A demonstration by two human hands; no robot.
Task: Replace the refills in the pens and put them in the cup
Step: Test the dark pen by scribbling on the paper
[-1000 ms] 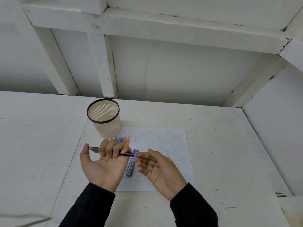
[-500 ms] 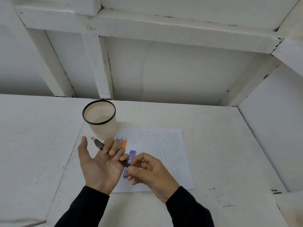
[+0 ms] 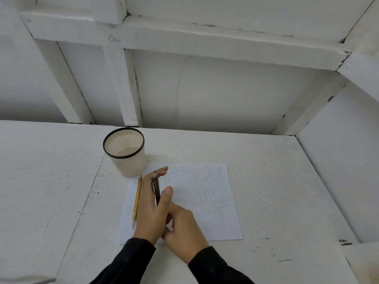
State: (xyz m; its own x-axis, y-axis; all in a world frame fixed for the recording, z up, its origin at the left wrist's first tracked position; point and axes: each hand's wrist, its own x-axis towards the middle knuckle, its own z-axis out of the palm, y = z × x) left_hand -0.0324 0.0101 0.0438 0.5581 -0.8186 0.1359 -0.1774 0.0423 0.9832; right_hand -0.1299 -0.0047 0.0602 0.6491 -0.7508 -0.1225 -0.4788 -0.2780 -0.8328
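From here I see the left hand [image 3: 151,210] curled round the dark pen [image 3: 156,189], whose long axis points away toward the cup [image 3: 129,165] just beyond it; the right hand [image 3: 182,228] tucks at the near end, its grip hidden from me.

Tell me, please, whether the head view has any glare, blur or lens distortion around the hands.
Head view: soft, even light, no glare; only a faint shadow by the cup; the dark pen in the left hand is sharp; the wide-angle lens splays the wall posts outward.
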